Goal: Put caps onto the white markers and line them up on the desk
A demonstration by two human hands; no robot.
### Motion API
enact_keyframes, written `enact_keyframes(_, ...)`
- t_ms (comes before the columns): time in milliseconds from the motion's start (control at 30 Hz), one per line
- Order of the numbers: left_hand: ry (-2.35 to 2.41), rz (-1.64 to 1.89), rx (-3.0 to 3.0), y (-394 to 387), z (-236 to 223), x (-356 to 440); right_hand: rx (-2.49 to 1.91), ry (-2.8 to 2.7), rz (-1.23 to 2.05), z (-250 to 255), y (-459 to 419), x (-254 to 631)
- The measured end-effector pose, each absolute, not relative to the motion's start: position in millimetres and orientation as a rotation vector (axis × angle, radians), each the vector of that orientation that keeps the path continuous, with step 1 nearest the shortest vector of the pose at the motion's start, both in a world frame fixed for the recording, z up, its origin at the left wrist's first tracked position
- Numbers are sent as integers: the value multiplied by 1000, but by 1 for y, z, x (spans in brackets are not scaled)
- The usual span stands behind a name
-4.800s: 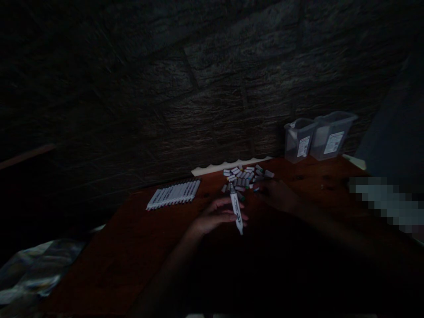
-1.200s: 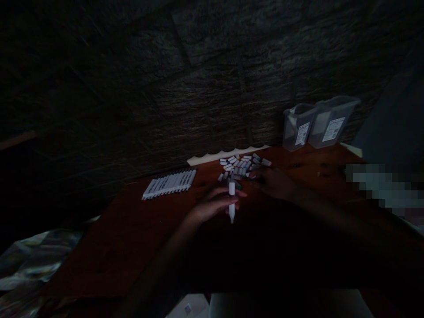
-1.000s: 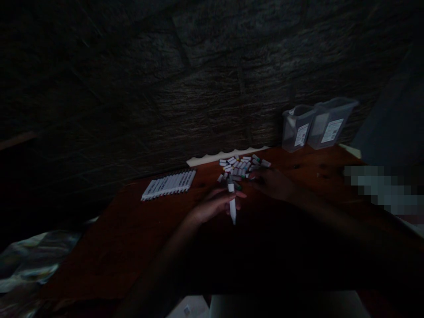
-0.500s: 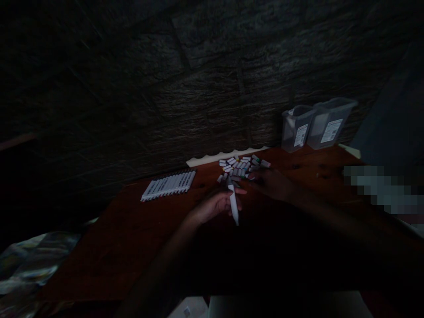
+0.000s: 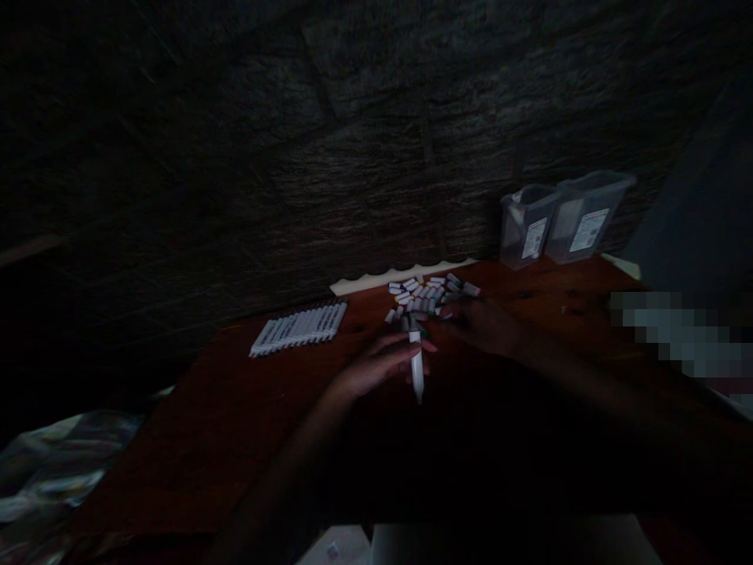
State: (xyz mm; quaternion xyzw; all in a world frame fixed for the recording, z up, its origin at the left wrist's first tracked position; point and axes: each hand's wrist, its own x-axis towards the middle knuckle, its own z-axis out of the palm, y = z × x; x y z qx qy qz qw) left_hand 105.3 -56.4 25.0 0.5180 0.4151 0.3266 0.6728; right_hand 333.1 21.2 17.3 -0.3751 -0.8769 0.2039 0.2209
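My left hand (image 5: 382, 365) is closed around a white marker (image 5: 417, 369), which slants with its tapered end toward me. Just beyond it lies a loose pile of short marker caps (image 5: 424, 297), mostly white with coloured ends. At the pile's near right edge, my right hand (image 5: 487, 326) has its fingers bent together on what looks like a pale cap (image 5: 446, 315); dim light partly hides the fingertips. To the left, a neat row of white markers (image 5: 300, 327) rests side by side on the table.
Two clear plastic bins (image 5: 556, 224) with labels stand at the back right of the brown wooden table (image 5: 194, 439). A pale wavy-edged strip (image 5: 400, 276) lies along the dark textured wall (image 5: 365, 157). Shiny plastic wrapping (image 5: 70, 455) is at lower left.
The marker in my left hand has turned slightly more upright, and the left fingers have shifted on it. My right hand stays by the caps with little movement.
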Motion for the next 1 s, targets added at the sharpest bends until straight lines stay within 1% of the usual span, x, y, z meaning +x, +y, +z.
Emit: enact_keyframes(1000, 970, 727, 1181, -57, 26, 107, -1089, -2452, 588, 18, 20, 333)
